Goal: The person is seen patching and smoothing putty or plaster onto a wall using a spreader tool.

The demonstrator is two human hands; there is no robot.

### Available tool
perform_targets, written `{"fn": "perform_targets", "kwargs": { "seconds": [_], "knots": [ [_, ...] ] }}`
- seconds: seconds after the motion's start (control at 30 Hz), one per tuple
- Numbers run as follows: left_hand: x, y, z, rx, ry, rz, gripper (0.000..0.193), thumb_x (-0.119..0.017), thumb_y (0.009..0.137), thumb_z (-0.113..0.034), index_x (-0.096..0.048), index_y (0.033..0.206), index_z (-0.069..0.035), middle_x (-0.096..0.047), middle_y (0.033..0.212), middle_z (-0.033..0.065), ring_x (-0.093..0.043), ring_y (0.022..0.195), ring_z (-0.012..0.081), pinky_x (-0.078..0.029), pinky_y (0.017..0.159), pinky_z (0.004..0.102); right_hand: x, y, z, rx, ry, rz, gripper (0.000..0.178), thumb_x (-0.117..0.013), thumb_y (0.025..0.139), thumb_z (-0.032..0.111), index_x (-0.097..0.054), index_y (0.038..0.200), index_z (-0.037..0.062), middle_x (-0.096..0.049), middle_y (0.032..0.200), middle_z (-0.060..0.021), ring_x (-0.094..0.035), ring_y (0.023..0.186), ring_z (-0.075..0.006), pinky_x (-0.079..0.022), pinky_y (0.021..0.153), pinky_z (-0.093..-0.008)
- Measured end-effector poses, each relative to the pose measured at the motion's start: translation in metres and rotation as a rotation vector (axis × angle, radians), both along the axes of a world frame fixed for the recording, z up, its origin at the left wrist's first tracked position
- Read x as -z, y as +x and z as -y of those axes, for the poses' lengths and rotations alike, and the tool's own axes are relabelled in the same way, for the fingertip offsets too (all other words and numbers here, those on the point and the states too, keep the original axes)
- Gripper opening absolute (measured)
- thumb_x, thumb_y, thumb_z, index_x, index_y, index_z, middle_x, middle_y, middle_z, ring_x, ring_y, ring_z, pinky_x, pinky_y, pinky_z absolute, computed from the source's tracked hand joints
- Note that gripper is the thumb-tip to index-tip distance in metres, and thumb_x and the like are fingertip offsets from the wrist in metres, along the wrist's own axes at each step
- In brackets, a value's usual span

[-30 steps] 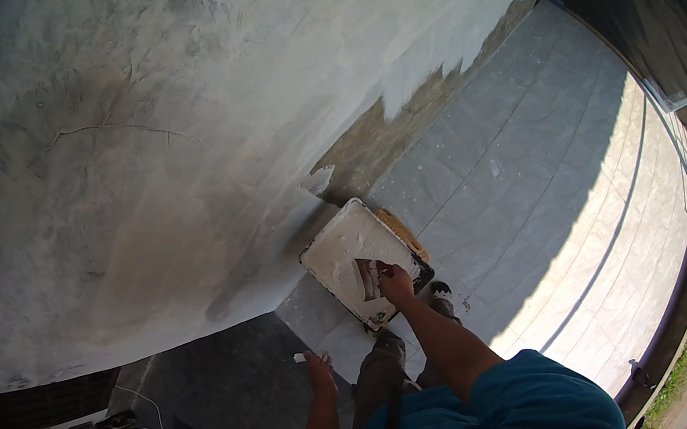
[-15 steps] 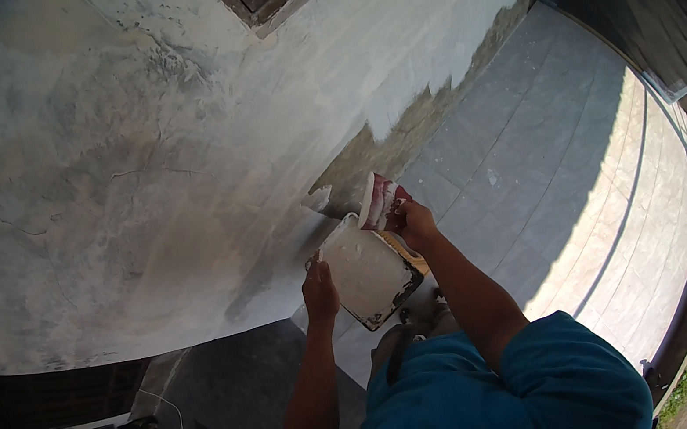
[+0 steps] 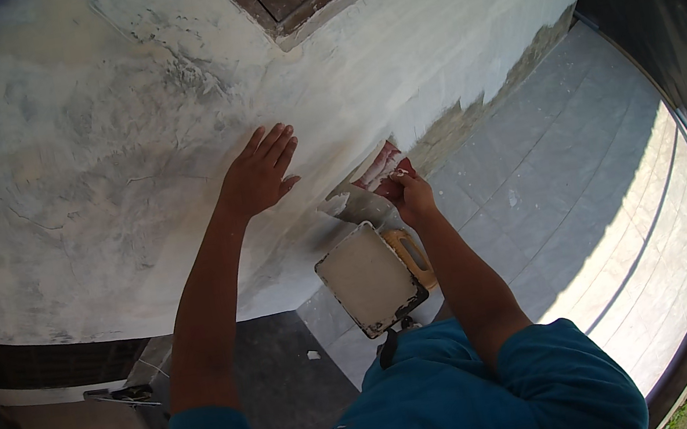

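My left hand lies against the plastered wall with its fingers stretched out and holds nothing. In my right hand is a red putty spreader, smeared with white putty, its edge at the lower wall. Below both hands is a square tub of pale putty with dark, crusted edges; neither hand touches it. Beside its right side shows a yellow-orange handle-like piece, partly hidden by my right forearm.
A brown wooden frame is set in the wall above. Grey floor tiles stretch away to the right, sunlit at their far side. Some bare, darker wall shows along the base. At the lower left is a dark opening.
My left hand has left the tub's edge and moved up to the wall. My right hand has carried the spreader from above the tub to the lower wall.
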State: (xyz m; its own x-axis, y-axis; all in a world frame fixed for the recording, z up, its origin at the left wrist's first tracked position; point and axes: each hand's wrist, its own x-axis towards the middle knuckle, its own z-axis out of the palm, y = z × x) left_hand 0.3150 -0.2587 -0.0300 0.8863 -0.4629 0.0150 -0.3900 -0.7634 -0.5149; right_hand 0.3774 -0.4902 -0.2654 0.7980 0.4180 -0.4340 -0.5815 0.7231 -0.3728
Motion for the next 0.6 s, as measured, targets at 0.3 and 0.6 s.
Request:
{"fn": "perform_targets", "kwargs": {
  "seconds": [0.3,0.6],
  "knots": [
    [-0.049,0.084,0.005,0.06,0.2,0.054,0.065,-0.063,0.083,-0.045,-0.047,0.142,-0.022,-0.038,0.152,-0.0001,-0.029,0.144,0.0158,-0.013,0.122,0.0413,0.032,0.063,-0.019,-0.047,0.003,-0.11,0.017,-0.055,0.091,0.002,-0.055,0.107,0.0,-0.063,0.101,-0.0109,-0.065,0.093,-0.0245,-0.057,0.082,-0.0392],
    [-0.032,0.094,-0.008,0.059,0.376,0.171,0.061,-0.049,0.089,-0.048,-0.042,0.146,-0.025,-0.035,0.155,-0.0022,-0.026,0.145,0.0144,-0.009,0.122,0.0411,0.005,0.108,-0.078,-0.005,-0.328,-0.076,0.013,-0.055,0.087,0.006,-0.06,0.096,-0.0026,-0.064,0.089,-0.0108,-0.064,0.078,-0.0189,-0.057,0.069,-0.0337]
  ]
}}
